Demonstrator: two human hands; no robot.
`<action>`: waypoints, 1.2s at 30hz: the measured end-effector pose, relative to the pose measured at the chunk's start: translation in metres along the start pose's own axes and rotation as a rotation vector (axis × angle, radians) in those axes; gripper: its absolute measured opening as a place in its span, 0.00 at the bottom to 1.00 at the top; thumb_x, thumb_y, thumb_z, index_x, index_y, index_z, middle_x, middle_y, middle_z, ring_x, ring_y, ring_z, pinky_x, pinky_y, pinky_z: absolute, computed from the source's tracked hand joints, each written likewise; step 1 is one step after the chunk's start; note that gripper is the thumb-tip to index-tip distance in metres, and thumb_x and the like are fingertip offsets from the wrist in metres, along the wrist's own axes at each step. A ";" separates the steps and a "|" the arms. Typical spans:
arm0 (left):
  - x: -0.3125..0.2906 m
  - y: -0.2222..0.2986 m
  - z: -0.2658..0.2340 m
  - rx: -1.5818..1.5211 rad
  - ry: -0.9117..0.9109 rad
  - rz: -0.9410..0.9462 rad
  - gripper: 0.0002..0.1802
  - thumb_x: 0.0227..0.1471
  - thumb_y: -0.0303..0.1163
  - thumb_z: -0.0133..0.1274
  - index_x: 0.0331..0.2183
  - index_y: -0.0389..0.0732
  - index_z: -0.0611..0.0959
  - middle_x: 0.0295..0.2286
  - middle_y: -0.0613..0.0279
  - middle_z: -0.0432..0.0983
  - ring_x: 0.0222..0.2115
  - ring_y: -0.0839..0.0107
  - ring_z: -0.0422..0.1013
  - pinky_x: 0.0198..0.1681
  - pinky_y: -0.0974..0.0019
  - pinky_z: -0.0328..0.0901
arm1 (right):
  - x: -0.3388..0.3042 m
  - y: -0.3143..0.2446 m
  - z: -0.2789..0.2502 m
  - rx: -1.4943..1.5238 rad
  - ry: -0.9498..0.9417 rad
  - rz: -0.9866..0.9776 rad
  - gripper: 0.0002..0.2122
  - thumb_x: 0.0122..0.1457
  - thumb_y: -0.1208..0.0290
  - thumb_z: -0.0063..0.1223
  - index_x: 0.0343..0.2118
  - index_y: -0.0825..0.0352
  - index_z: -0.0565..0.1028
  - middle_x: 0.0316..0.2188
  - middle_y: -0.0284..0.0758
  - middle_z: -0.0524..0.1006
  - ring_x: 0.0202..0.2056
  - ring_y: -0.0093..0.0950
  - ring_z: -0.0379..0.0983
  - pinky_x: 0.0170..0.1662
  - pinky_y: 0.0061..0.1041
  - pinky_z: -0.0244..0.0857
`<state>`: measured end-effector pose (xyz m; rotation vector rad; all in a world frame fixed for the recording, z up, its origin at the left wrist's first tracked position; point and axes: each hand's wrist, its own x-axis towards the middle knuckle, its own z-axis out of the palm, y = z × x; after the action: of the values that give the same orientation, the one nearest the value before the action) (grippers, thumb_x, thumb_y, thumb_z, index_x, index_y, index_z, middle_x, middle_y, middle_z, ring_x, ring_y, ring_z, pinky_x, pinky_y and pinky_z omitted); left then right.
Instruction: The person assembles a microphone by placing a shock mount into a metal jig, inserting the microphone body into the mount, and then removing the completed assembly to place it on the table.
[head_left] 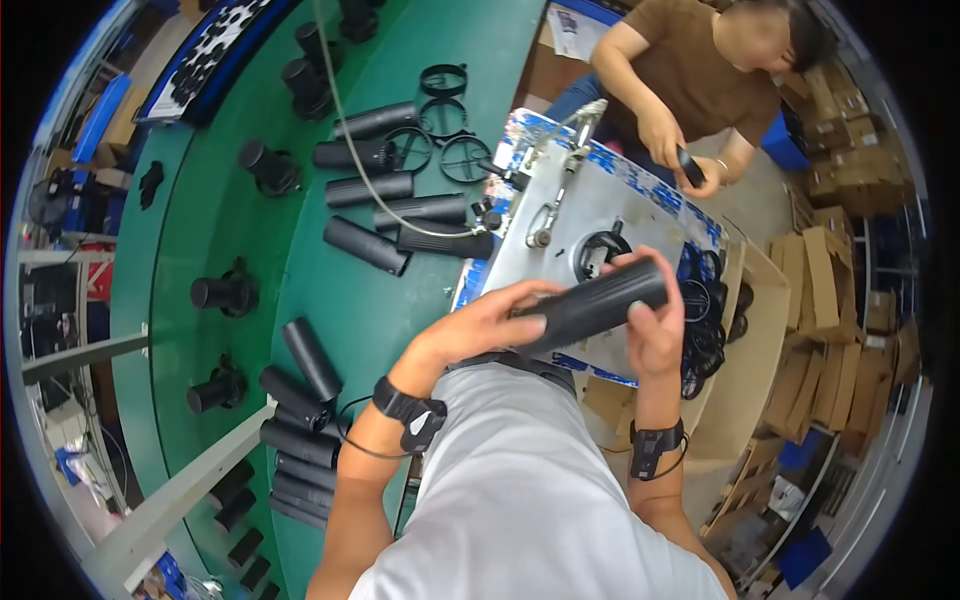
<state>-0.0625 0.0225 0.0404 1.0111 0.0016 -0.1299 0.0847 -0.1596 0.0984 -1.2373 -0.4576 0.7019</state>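
Note:
A black ribbed tube (592, 306) is held tilted in front of my body, its right end higher than its left. My left hand (485, 322) grips the lower left end, with the thumb along the near side. Around the right end, the fingers and thumb of my right hand (658, 335) are wrapped. Just beyond the tube, a black ring-shaped part (600, 252) sits on the metal plate (650, 225) of a small work table. A toggle clamp (545, 225) stands on that plate, left of the ring.
Black tubes (365, 246) and round black rings (465, 158) lie on the green bench (400, 290) to the left. More tubes (300, 410) lie nearer. A box (745, 385) of black rings stands right. Opposite, a person (700, 90) handles a small black part.

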 end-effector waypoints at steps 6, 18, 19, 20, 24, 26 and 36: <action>0.007 -0.017 0.024 -0.111 0.126 0.144 0.40 0.44 0.20 0.61 0.58 0.35 0.63 0.53 0.54 0.65 0.54 0.66 0.64 0.57 0.61 0.62 | -0.033 -0.017 -0.055 -0.145 -0.051 -0.097 0.32 0.36 0.77 0.68 0.46 0.64 0.63 0.48 0.45 0.70 0.48 0.36 0.68 0.55 0.33 0.62; 0.033 -0.021 0.023 -0.101 -0.003 0.439 0.41 0.40 0.21 0.64 0.56 0.38 0.65 0.54 0.48 0.64 0.55 0.61 0.63 0.59 0.57 0.59 | -0.063 -0.071 -0.023 -1.014 -0.151 -0.234 0.22 0.35 0.85 0.67 0.36 0.62 0.72 0.47 0.47 0.72 0.46 0.41 0.73 0.48 0.36 0.69; 0.034 -0.016 0.023 -0.188 -0.016 0.378 0.40 0.41 0.22 0.65 0.56 0.37 0.65 0.53 0.48 0.65 0.54 0.61 0.63 0.59 0.57 0.59 | -0.066 -0.067 -0.028 -1.067 -0.189 -0.315 0.23 0.35 0.84 0.67 0.38 0.62 0.73 0.47 0.47 0.72 0.45 0.40 0.73 0.47 0.34 0.69; 0.035 -0.012 0.022 -0.269 -0.023 0.319 0.39 0.41 0.24 0.65 0.55 0.36 0.66 0.53 0.48 0.65 0.54 0.62 0.64 0.59 0.57 0.59 | -0.067 -0.063 -0.032 -1.115 -0.233 -0.401 0.24 0.35 0.84 0.67 0.40 0.62 0.74 0.47 0.47 0.72 0.44 0.39 0.74 0.46 0.33 0.69; 0.043 -0.027 0.010 -0.226 -0.016 0.068 0.39 0.44 0.28 0.64 0.56 0.37 0.66 0.53 0.51 0.67 0.54 0.62 0.65 0.57 0.59 0.62 | -0.065 -0.066 -0.023 -1.199 -0.146 -0.387 0.22 0.33 0.85 0.65 0.37 0.63 0.77 0.46 0.42 0.74 0.42 0.40 0.75 0.43 0.31 0.72; 0.052 -0.032 0.006 -0.182 -0.014 0.140 0.36 0.47 0.28 0.62 0.57 0.37 0.65 0.52 0.52 0.68 0.52 0.63 0.67 0.54 0.61 0.64 | -0.061 -0.064 -0.020 -1.155 -0.120 -0.350 0.23 0.33 0.84 0.65 0.38 0.64 0.77 0.45 0.42 0.75 0.42 0.40 0.75 0.43 0.32 0.72; 0.051 -0.078 -0.007 -0.012 0.273 0.041 0.18 0.59 0.26 0.49 0.51 0.34 0.70 0.43 0.54 0.75 0.39 0.71 0.74 0.43 0.69 0.69 | 0.009 -0.072 -0.037 -1.466 -0.273 -0.170 0.22 0.38 0.81 0.62 0.42 0.64 0.75 0.46 0.37 0.74 0.43 0.41 0.74 0.43 0.32 0.70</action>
<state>-0.0203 -0.0177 -0.0329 1.0101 0.2305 0.0459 0.1323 -0.1910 0.1569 -2.4126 -1.4258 0.3077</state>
